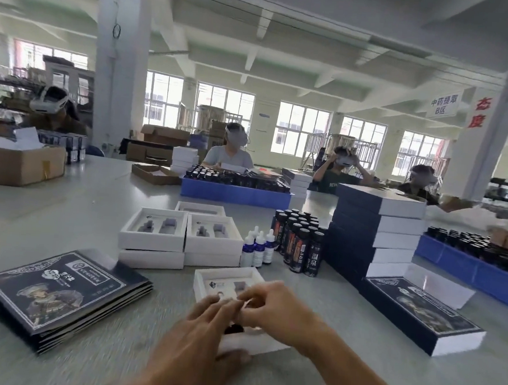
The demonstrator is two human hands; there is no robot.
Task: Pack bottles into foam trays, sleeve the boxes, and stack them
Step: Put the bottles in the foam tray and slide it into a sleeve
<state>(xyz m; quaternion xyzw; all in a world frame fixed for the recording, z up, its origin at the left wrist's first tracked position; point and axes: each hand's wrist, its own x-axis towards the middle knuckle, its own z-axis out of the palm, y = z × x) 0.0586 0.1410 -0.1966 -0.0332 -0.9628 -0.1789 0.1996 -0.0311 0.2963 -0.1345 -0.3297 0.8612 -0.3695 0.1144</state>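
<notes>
An open white box with a foam tray lies in front of me on the grey table. My left hand rests on it with its fingers stretched over the foam and its thumb at the front wall. A dark bottle shows under those fingers. My right hand hovers over the tray's right half with its fingers curled towards the left hand; what they hold is hidden. Behind the tray stand several dark bottles and white dropper bottles.
Empty foam-tray boxes are stacked behind on the left. Flat dark sleeves lie at the left. A tall stack of sleeved boxes and one single sleeved box are at the right. Blue crates of bottles and seated people are farther back.
</notes>
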